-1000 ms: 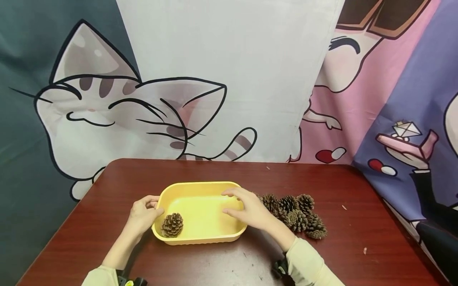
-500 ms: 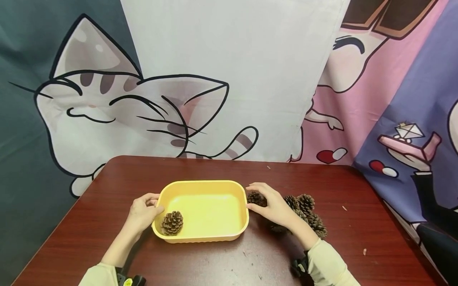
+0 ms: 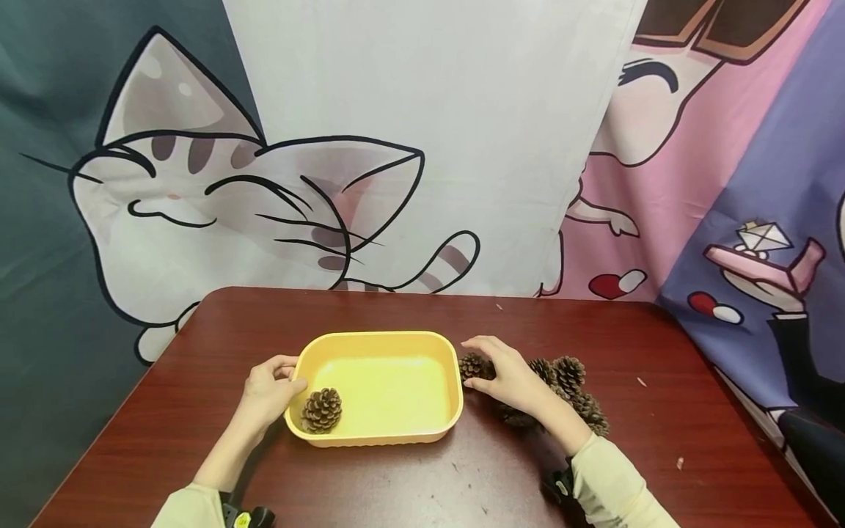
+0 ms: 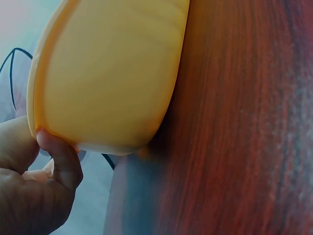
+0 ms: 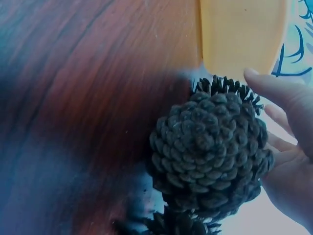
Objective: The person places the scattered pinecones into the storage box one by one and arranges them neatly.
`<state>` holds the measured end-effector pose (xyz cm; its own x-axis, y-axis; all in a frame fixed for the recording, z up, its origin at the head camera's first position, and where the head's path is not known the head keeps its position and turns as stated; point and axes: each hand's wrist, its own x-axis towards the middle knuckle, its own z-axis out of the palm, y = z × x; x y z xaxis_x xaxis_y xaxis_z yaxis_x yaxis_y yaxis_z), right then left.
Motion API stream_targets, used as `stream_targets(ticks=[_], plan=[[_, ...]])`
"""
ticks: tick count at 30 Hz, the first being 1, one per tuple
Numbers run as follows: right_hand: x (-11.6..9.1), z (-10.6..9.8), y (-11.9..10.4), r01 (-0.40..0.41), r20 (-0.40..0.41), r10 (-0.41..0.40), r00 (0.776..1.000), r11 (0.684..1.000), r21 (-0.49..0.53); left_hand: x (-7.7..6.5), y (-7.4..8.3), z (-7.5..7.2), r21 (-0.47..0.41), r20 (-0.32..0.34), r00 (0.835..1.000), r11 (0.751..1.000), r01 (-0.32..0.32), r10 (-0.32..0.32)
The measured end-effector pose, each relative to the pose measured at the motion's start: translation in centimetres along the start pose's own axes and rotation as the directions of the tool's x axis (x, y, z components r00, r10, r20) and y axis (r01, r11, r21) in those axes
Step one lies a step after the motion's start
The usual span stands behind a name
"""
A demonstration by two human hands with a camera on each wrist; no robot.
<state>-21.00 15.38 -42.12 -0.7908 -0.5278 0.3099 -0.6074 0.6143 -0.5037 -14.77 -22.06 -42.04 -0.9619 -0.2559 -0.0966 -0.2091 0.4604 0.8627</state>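
Note:
A yellow plastic tub (image 3: pixel 396 396) stands on the table, with one brown pine cone (image 3: pixel 322 411) in its near left corner. My left hand (image 3: pixel 267 389) pinches the tub's left rim between thumb and fingers; in the left wrist view the thumb presses on the rim of the tub (image 4: pixel 112 73). Just right of the tub, my right hand (image 3: pixel 511 378) reaches over a pine cone (image 3: pixel 472 365), thumb and fingers spread apart above it. A large pine cone (image 5: pixel 210 147) fills the middle of the right wrist view, beside the right hand (image 5: pixel 288 147).
Several pine cones (image 3: pixel 584 403) lie in a heap to the right, partly hidden by the right hand and forearm. The dark red wooden table (image 3: pixel 370 484) carries small bits of debris. Behind it hangs a cloth backdrop (image 3: pixel 429 88) with a printed cat.
My right hand has moved from above the tub's right end to the right, over the nearest pine cone of the heap. My left hand keeps its hold on the rim.

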Motion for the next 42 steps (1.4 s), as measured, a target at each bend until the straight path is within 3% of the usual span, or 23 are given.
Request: stream_targets(ticks=[7,21,30,42], plan=[[0.3,0.6,-0.1,-0.018,0.037,0.021,0.999,0.996,-0.084,0.1,0.1,-0.1,-0.009,-0.006,1.0,1.0,0.0,0.0],[0.2,0.7,0.0,0.001,0.039,0.005,0.999,0.99,-0.143,0.0,0.1,-0.1,-0.017,0.0,1.0,1.0,-0.012,0.012],[-0.2,0.4,-0.3,0.002,-0.019,-0.004,1.0,0.996,-0.089,0.0,0.1,0.1,-0.027,-0.01,1.0,1.0,-0.007,0.007],[-0.7,-0.1,0.0,-0.091,-0.021,0.092,0.996,0.995,0.031,-0.1,-0.3,0.2,-0.046,-0.01,1.0,0.999,-0.008,0.007]])
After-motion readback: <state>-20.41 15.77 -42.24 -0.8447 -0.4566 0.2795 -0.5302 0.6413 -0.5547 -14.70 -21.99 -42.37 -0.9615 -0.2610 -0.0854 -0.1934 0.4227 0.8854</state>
